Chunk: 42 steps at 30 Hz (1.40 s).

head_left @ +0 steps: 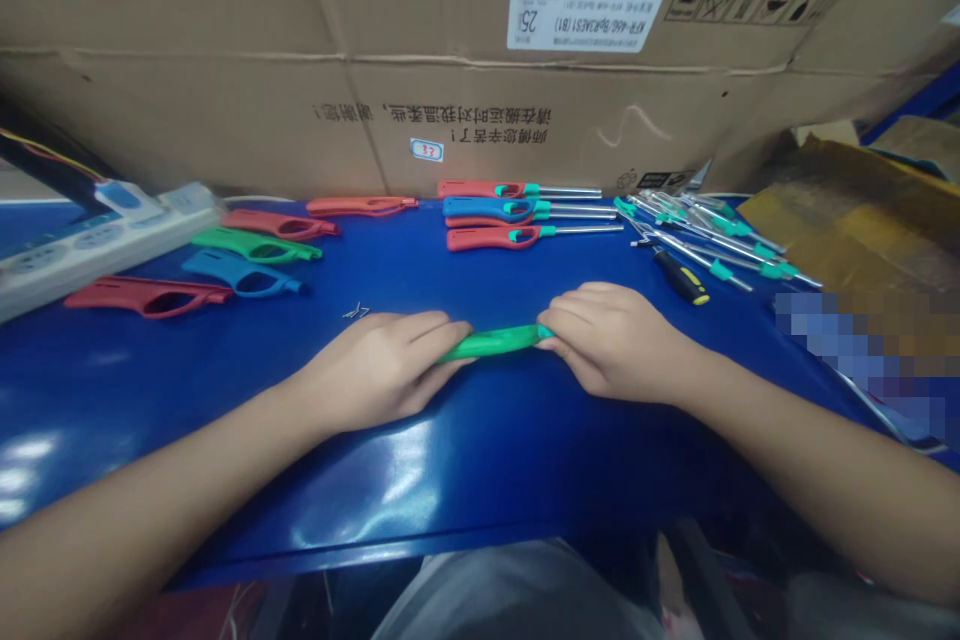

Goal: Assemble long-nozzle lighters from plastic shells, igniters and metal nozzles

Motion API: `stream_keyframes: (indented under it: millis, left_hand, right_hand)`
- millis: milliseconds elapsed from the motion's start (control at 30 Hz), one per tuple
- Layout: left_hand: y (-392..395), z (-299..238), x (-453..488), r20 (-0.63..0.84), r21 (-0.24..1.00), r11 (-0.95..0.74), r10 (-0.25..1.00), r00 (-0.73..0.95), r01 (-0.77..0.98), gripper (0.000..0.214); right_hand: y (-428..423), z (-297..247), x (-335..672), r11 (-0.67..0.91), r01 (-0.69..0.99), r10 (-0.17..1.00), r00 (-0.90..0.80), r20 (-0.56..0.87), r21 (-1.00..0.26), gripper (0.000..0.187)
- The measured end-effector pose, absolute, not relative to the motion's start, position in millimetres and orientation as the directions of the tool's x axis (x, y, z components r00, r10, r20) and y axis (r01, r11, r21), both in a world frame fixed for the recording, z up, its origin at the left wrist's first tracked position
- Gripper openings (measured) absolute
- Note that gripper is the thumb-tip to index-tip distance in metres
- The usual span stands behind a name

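Above the blue table (517,460), a green lighter handle (495,342) stretches between my two hands. My left hand (390,360) is closed around its left end. At the other end, my right hand (611,340) is closed where a teal piece shows at the tip; whatever else the fingers cover there is hidden. Some small screws (358,310) lie just beyond my left hand. Past my right hand rests a black and yellow screwdriver (681,277), beside a pile of metal lighter tubes with teal parts (705,230).
Loose handles in red (150,297), blue (244,272) and green (259,245) lie at the left, near a white power strip (105,245). Several lighters with metal tubes (495,238) lie at the back centre. A large cardboard box (262,70) walls off the back.
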<state>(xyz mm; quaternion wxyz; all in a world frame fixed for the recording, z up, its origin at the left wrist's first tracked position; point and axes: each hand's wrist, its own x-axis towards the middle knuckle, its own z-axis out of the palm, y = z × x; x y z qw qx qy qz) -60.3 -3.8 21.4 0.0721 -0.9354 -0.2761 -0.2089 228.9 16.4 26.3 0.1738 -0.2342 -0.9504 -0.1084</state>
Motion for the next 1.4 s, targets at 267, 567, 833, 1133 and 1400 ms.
stream_keyframes:
  millis: [267,567,833,1133,1400]
  left_hand:
    - [3,19,-61,0.403,0.083,-0.801,0.571,0.715,0.593,0.027]
    - [10,22,-56,0.257,0.361,-0.682,0.728,0.635,0.636,0.036]
    - [10,17,-59,0.289,0.353,-0.683,0.729,0.620,0.639,0.028]
    - [-3,20,-53,0.356,0.346,-0.694,0.720,0.596,0.631,0.026]
    - [10,13,-58,0.268,0.350,-0.650,0.760,0.592,0.675,0.034]
  right_hand:
    - [14,38,232,0.844,0.532,0.465,-0.791,0.397,0.071,0.027]
    - [19,42,238,0.724,0.672,0.687,-0.679,0.260,-0.155,0.008]
    - [28,38,240,0.761,0.519,0.619,-0.761,0.193,-0.390,0.021]
    - [23,40,237,0.756,0.590,0.650,-0.725,0.226,-0.283,0.016]
    - [39,43,250,0.729,0.642,0.661,-0.750,0.002,-0.236,0.030]
